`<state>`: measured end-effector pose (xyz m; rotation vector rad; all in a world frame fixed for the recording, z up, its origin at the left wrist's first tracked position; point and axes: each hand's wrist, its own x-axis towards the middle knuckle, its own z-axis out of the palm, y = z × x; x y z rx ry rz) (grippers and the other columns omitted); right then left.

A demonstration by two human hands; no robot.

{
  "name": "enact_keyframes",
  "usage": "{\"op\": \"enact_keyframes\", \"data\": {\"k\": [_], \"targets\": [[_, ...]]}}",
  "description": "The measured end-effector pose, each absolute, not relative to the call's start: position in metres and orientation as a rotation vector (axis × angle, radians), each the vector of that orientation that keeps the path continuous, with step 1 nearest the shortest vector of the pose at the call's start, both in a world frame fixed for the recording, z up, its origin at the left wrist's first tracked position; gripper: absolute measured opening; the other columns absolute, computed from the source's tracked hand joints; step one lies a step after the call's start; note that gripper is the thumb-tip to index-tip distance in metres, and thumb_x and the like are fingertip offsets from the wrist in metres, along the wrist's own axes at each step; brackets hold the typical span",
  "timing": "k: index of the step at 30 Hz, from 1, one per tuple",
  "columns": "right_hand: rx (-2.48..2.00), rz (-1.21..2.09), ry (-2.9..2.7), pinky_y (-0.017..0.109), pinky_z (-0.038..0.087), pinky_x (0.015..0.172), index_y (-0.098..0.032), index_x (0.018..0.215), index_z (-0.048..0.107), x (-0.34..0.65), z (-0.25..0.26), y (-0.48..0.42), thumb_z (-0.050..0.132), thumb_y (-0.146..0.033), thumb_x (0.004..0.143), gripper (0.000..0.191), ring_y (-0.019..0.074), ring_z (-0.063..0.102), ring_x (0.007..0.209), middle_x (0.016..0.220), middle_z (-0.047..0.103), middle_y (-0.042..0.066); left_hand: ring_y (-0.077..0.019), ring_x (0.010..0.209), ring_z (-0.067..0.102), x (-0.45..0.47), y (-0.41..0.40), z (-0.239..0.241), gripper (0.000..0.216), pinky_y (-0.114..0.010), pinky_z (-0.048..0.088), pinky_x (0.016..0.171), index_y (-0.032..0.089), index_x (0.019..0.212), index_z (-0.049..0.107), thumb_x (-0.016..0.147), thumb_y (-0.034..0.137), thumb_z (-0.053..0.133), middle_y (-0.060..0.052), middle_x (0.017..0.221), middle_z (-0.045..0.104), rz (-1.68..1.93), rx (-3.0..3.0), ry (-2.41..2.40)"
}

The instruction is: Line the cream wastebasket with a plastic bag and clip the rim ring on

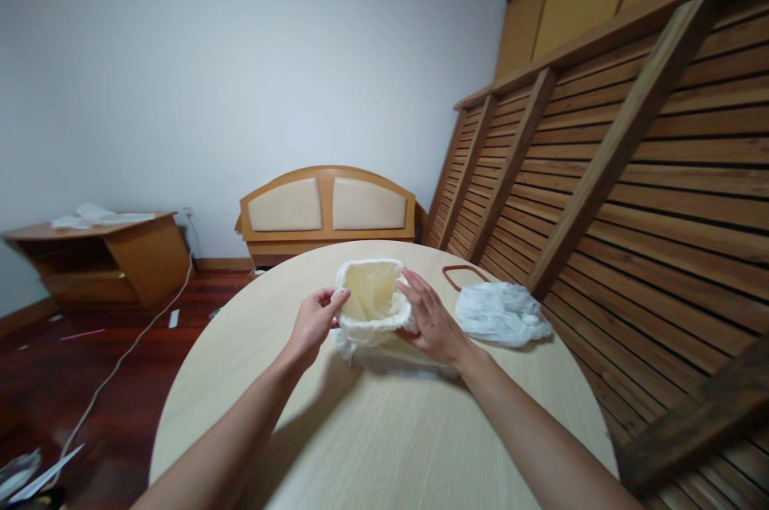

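A small container lined with a thin white plastic bag [376, 326] stands on the round table, its pale yellowish inside facing up at me. The bag is folded over the rim and hangs loosely outside, bunched near the base. At the left of the rim, my left hand [313, 319] is closed, pinching the bag's edge between thumb and fingers. My right hand [433, 322] grips the right side, fingers bent over the rim and thumb lower on the outside. Most of the container's outer wall is hidden by the bag and my right hand.
Right of the container lie a crumpled white plastic bag [505, 314] and a brown rounded frame [448, 275], partly covered by it. Slatted wooden panels [601, 198] lean along the table's right side. A headboard [328, 206] stands behind; a cable [129, 350] crosses the floor at left.
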<state>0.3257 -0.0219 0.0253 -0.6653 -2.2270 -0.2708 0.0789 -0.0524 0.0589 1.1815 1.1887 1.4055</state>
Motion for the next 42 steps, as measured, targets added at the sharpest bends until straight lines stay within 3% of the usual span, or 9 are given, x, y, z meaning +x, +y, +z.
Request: {"op": "enact_keyframes", "data": {"k": [7,12,19,22,25,28,31,36,42], "targets": [[-0.751,0.363,-2.018,0.054,0.028,0.119,-0.031,0.156,-0.015,0.327,0.02,-0.028,0.087,-0.051,0.064,0.139,0.0354,0.021,0.15,0.166,0.004,0.016,-0.0137,0.064,0.061,0.075,-0.053,0.06,0.058,-0.023,0.048,0.06,0.009,0.088,0.073,0.061,0.06,0.082,-0.008,0.078,0.071,1.276,1.141,1.1],[-0.693,0.77,-1.916,0.049,0.037,0.114,-0.035,0.155,-0.016,0.319,0.014,-0.033,0.088,-0.043,0.064,0.138,0.0297,0.042,0.14,0.156,0.036,0.013,-0.0115,0.061,0.06,0.08,-0.057,0.062,0.056,-0.02,0.044,0.056,0.011,0.091,0.072,0.063,0.058,0.083,-0.006,0.079,0.07,1.224,1.087,1.064],[-0.618,1.01,-1.772,0.048,0.037,0.114,-0.034,0.154,-0.019,0.319,0.006,-0.028,0.088,-0.048,0.063,0.141,0.0285,0.039,0.142,0.159,0.026,0.015,-0.015,0.069,0.059,0.071,-0.053,0.061,0.063,-0.02,0.039,0.049,0.015,0.097,0.07,0.076,0.073,0.059,-0.007,0.088,0.067,1.262,1.22,1.193],[-0.617,1.021,-1.744,0.05,0.032,0.116,-0.033,0.154,-0.018,0.322,0.006,-0.026,0.09,-0.046,0.061,0.144,0.0293,0.034,0.145,0.16,0.022,0.016,-0.0246,0.107,0.061,0.067,-0.044,0.053,0.07,-0.031,0.051,0.079,0.019,0.126,0.061,0.083,0.073,0.051,-0.014,0.128,0.062,1.5,1.395,1.214],[-0.628,1.01,-1.779,0.05,0.027,0.118,-0.03,0.155,-0.018,0.324,0.005,-0.024,0.09,-0.046,0.06,0.144,0.0291,0.029,0.148,0.162,0.02,0.017,-0.0305,0.144,0.035,0.07,-0.036,0.043,0.09,-0.043,0.034,0.113,0.027,0.154,0.028,0.082,0.075,0.052,-0.012,0.161,0.031,1.526,1.565,0.917],[-0.635,0.966,-1.835,0.049,0.027,0.119,-0.029,0.155,-0.018,0.324,0.004,-0.022,0.089,-0.049,0.062,0.144,0.0284,0.028,0.148,0.162,0.02,0.017,-0.0355,0.151,0.019,0.077,-0.034,0.034,0.122,-0.046,0.023,0.121,0.023,0.159,0.009,0.067,0.082,0.063,-0.015,0.166,0.015,1.352,1.659,0.794],[-0.652,0.925,-1.872,0.048,0.03,0.118,-0.026,0.155,-0.019,0.324,0.002,-0.021,0.086,-0.054,0.063,0.142,0.0285,0.03,0.148,0.162,0.022,0.018,-0.0379,0.149,0.023,0.084,-0.038,0.027,0.137,-0.047,0.02,0.123,0.016,0.158,0.003,0.058,0.079,0.073,-0.021,0.163,0.02,1.229,1.696,0.821],[-0.648,0.92,-1.878,0.047,0.028,0.119,-0.025,0.157,-0.005,0.326,-0.004,-0.015,0.087,-0.05,0.064,0.133,0.028,0.028,0.149,0.163,0.021,0.017,-0.0362,0.146,0.031,0.086,-0.043,0.021,0.13,-0.048,0.02,0.123,0.02,0.158,0.003,0.064,0.067,0.079,-0.019,0.158,0.031,1.194,1.759,0.802],[-0.789,1.056,-1.893,0.051,0.043,0.11,-0.02,0.148,0.035,0.332,-0.007,-0.013,0.089,-0.044,0.063,0.103,0.0315,0.053,0.13,0.142,0.055,0.018,-0.0392,0.14,0.037,0.08,-0.037,0.01,0.121,-0.051,0.025,0.12,0.018,0.156,0.015,0.063,0.05,0.086,-0.02,0.15,0.041,1.157,1.822,0.913]]}}
